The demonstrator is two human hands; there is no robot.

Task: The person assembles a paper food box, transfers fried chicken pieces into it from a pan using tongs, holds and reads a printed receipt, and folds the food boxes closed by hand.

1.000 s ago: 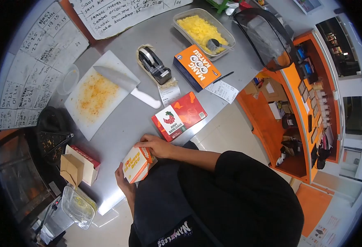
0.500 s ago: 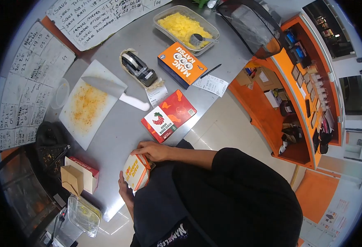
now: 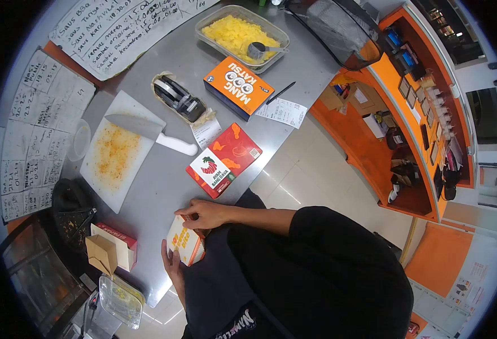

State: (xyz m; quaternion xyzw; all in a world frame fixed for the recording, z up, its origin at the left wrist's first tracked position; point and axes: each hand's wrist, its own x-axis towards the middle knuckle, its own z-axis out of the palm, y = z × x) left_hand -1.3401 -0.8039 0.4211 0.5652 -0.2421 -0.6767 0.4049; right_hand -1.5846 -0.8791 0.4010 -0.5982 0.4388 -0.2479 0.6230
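Observation:
Near the front edge of the steel table, I hold a small white food carton [image 3: 185, 239] with orange and yellow lettering. My right hand [image 3: 204, 213] grips its upper end, thumb and fingers pinched at the orange-edged flap. Against the carton's lower left side, my left hand [image 3: 172, 261] supports it with fingers along the wall. The carton's contents are hidden. Beyond my right hand lies a closed red and white box [image 3: 226, 161].
A cutting board [image 3: 115, 161] with orange crumbs bears a white-handled knife [image 3: 152, 134]. Farther off are a tape dispenser [image 3: 180, 99], an orange box [image 3: 239, 87], a receipt [image 3: 283, 112] and a tub of yellow food [image 3: 242, 39]. Open cartons [image 3: 113, 248] stand at lower left.
My right hand has shifted slightly left along the carton's top, its fingers more tightly pinched. The carton has tilted a little. The whole view has shifted slightly.

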